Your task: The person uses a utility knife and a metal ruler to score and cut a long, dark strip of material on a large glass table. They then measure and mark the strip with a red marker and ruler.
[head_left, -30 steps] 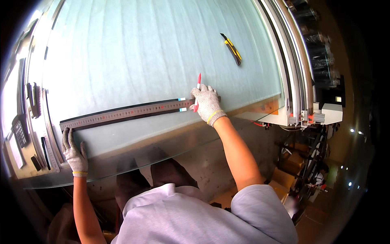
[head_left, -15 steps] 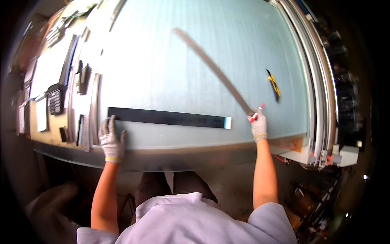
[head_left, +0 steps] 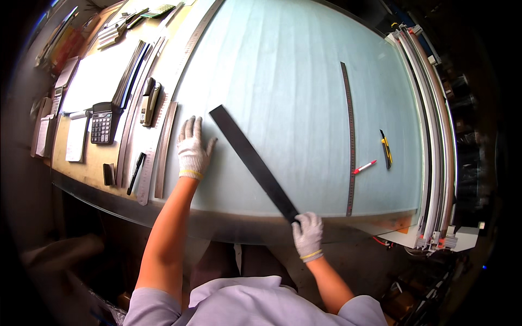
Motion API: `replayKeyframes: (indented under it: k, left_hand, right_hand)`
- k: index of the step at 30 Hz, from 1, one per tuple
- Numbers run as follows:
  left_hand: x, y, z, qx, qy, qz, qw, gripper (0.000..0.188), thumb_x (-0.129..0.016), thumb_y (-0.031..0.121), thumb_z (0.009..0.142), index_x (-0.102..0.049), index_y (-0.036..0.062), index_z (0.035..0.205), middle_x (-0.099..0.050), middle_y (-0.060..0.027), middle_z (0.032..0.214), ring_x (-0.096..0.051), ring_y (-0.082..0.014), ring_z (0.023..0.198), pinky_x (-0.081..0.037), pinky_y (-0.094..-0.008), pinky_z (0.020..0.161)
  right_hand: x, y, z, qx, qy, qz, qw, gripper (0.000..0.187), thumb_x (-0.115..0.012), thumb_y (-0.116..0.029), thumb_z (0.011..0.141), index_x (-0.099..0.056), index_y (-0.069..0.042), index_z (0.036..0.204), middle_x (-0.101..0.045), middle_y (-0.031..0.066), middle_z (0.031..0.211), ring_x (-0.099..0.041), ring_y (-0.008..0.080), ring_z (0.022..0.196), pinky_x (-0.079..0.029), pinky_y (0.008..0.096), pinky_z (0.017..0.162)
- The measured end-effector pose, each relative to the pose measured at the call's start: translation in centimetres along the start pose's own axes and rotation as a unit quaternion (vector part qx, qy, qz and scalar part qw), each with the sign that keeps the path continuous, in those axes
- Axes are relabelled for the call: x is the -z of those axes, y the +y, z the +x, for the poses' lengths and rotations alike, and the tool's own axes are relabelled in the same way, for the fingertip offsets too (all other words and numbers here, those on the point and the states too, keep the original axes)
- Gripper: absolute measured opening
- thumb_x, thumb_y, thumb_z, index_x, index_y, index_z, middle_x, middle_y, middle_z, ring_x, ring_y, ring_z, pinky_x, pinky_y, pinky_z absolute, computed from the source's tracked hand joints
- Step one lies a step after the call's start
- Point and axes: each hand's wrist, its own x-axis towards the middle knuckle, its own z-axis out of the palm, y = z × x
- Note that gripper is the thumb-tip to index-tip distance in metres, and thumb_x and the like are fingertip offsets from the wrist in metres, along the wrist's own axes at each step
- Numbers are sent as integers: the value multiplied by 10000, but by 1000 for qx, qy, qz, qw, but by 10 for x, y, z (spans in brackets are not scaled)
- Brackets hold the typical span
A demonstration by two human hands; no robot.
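Black and straight, the strip [head_left: 253,160] slants across the pale glass-topped bench [head_left: 293,81], its near end in the right hand [head_left: 302,221] and its far end pointing toward eleven o'clock. Held at one end only, it could swing or slip, since the far end has nothing to steady it and the knitted glove may slide on a smooth face. A sweep toward one o'clock might knock the steel ruler [head_left: 350,136] out of line, or set the red-and-white marker [head_left: 364,167] rolling toward the yellow-and-black cutter [head_left: 386,150], which lies beyond it at about half past one from that hand. Whether the cutter's blade is out is too small to tell. The right hand pinches the strip's end close to the bench's front edge, its forearm rising from five o'clock. The left hand [head_left: 196,151] is spread and holds nothing visible; it lies back-up at seven o'clock from the strip's far end, apart from it, fingers toward twelve and thumb out toward one.
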Motion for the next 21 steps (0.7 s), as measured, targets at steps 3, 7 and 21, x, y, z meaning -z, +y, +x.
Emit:
replayKeyframes:
  k: [3, 7, 21]
  left_hand:
    - [-15, -1, 9, 72, 66, -76, 992, 579, -744, 314, 923, -570, 31, 1398, -604, -190, 1380, -523, -383, 1304, -405, -492, 1130]
    - [-8, 27, -7, -22, -47, -82, 995, 730, -783, 387, 880, -523, 43, 1469, -605, -196, 1398, -516, -412, 1321, -424, -493, 1127]
    - [3, 102, -78, -256, -293, -97, 916, 772, -656, -6, 790, -461, 103, 1530, -521, -97, 1525, -521, -348, 1345, -413, -503, 1133]
  right_hand:
    - [-16, -59, -6, 45, -81, 99, 991, 243, -743, -178, 865, -674, -101, 1085, -612, 119, 1058, -608, 340, 991, -470, 485, 878]
    - [-46, -98, 16, 202, -241, 285, 905, 180, -643, -203, 951, -672, -76, 1074, -651, 100, 1034, -643, 310, 977, -501, 433, 899]
    - [-12, 105, 43, -134, 165, 19, 977, 292, -754, -171, 859, -694, -73, 1128, -622, 152, 1229, -573, 379, 1169, -465, 488, 1034]
